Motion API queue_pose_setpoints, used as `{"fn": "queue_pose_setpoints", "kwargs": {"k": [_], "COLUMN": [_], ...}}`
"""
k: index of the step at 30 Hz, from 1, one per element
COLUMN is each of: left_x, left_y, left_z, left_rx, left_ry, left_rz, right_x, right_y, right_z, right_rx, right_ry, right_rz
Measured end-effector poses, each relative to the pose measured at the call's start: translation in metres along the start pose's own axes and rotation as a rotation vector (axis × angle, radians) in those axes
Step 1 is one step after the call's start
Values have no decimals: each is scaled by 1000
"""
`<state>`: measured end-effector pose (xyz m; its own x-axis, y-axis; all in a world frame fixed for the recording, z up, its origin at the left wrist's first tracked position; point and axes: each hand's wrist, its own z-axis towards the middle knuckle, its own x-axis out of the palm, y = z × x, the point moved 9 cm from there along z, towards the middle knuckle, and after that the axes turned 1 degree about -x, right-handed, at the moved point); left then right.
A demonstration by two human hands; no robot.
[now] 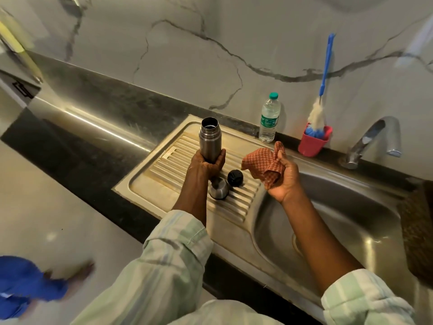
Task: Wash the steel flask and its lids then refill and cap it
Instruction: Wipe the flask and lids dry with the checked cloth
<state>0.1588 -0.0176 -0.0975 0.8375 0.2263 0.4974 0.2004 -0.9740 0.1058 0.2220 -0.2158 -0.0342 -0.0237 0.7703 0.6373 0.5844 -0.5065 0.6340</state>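
My left hand [206,163] grips the lower part of the steel flask [210,137], which is upright and uncapped above the ribbed drainboard [164,174]. On the drainboard just below that hand lie the steel cup lid [219,188] and, to its right, the black stopper lid [235,177]. My right hand [284,181] holds a crumpled red checked cloth [264,166] over the left edge of the sink basin [351,221]. A plastic water bottle [269,118] with a green cap stands at the back edge by the wall.
A red cup [312,143] holding a blue-handled bottle brush [324,78] stands by the wall. The tap [375,139] arches over the basin at the right. Dark counter [98,118] runs to the left. A coarse brown mat [419,231] lies at the basin's right edge.
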Motion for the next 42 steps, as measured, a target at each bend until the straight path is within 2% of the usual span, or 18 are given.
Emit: {"fn": "queue_pose_setpoints", "kwargs": {"k": [7,11,15,17,19,20,22,23,25,27,29,33,39,42], "left_x": [3,0,-7,-4,-11,-18,-23,-26,-35,-49,-56,-67,-70,-69], "left_y": [-1,-1,-11,-16,-16,-20,-27,-22,-5,0,4,7,28,58], "left_z": [-7,-8,-10,-24,-41,-52,-77,-84,-79,-59,-48,-40,-57,-54], "left_rx": [-2,23,149,271,417,551,965,1133,1269,1301,1306,1267,1376,1297], "left_ry": [-3,20,80,162,101,53,-40,-19,21,-68,-143,-151,75,222], "left_rz": [-16,55,183,323,422,471,818,993,1307,1578,1744,1775,1648,1582], "right_x": [-1,-6,-9,-13,-16,-20,-25,-26,-27,-32,-37,-39,-63,-88], "right_y": [-8,-14,-23,-26,-30,-33,-36,-37,-40,-46,-50,-55,-45,-24], "right_z": [-9,-12,-17,-18,-19,-20,-24,-27,-33,-36,-36,-42,-53,-64], "right_rx": [14,35,56,64,73,77,79,78,79,91,105,112,60,-36], "right_ry": [19,15,30,40,59,71,80,81,92,84,67,77,62,9], "right_rz": [51,52,63,73,77,80,88,94,95,101,101,72,59,53]}}
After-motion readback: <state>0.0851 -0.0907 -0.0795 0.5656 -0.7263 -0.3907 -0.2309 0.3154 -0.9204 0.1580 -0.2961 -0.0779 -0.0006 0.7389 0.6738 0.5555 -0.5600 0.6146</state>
